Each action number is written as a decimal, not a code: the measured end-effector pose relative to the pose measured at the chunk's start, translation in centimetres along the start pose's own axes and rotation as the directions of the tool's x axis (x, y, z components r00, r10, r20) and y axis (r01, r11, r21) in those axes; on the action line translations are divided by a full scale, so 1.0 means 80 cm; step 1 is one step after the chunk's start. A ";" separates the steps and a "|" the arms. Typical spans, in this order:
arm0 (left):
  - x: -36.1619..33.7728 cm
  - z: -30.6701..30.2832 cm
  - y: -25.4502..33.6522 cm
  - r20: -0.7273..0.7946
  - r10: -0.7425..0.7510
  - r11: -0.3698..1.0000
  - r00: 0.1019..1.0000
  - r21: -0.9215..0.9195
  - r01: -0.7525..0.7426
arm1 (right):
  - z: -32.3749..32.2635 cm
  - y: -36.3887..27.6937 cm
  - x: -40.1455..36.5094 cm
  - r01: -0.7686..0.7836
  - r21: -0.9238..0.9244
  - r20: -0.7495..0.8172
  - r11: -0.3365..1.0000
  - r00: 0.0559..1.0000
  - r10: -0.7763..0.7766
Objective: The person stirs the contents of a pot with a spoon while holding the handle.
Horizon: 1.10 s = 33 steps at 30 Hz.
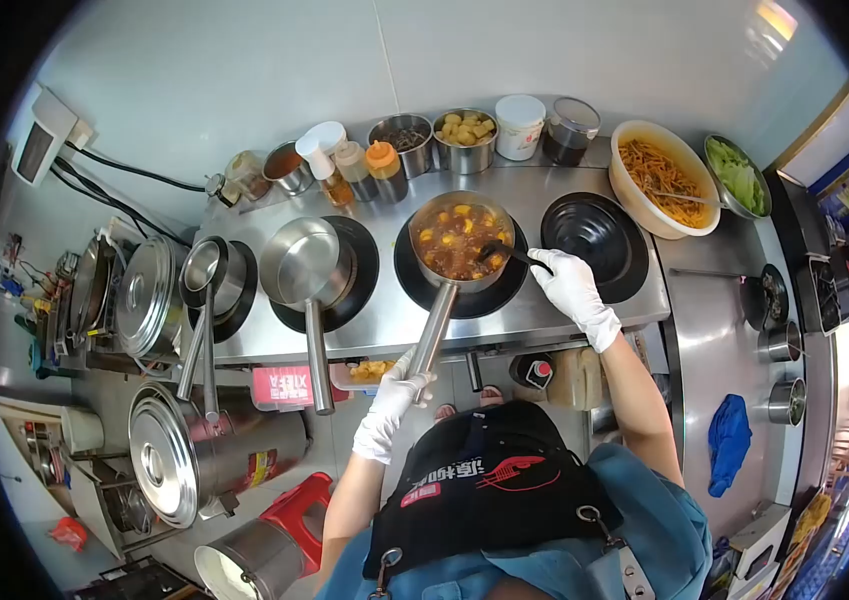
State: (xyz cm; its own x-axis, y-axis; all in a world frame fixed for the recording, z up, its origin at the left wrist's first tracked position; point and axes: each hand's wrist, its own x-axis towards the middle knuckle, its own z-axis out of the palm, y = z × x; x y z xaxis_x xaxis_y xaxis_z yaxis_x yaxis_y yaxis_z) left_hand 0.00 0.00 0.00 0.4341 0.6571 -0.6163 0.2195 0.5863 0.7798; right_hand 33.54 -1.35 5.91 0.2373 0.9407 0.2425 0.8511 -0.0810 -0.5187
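A steel saucepan sits on the third round black burner from the left, holding brown bubbling stew with yellow chunks. Wrapped round its long handle is my left hand, in a white glove. My right hand, gloved in white too, grips a black cooking spoon. The spoon's head dips into the stew at the pan's right side. To the left, another steel saucepan with nothing in it rests on its own burner.
A black burner lies right of my pan. Behind stand squeeze bottles, a pot of potato chunks, a white tub and a large bowl of orange-brown strips. More pan handles stick out at left, above a big lidded pot.
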 end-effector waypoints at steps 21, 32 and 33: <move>-0.004 -0.020 0.016 -0.021 0.021 0.999 1.000 -0.048 -0.022 | 0.005 -0.012 0.003 -0.010 -0.128 0.136 0.992 0.990 0.027; -0.005 -0.013 0.000 -0.041 0.105 0.994 0.994 -0.004 -0.106 | 0.002 -0.008 -0.002 -0.040 -0.114 0.137 0.993 0.989 0.055; -0.005 -0.013 -0.002 -0.040 0.105 0.994 0.994 -0.005 -0.106 | 0.002 -0.007 -0.002 -0.040 -0.115 0.138 0.993 0.989 0.055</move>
State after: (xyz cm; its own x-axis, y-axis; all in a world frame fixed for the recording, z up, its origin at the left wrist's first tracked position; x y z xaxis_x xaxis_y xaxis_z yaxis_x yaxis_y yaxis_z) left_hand -1.08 0.11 -0.03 0.4193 0.7337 -0.5347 0.1680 0.5161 0.8399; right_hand 32.93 -1.37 6.04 0.2171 0.9712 0.0981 0.8892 -0.1553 -0.4304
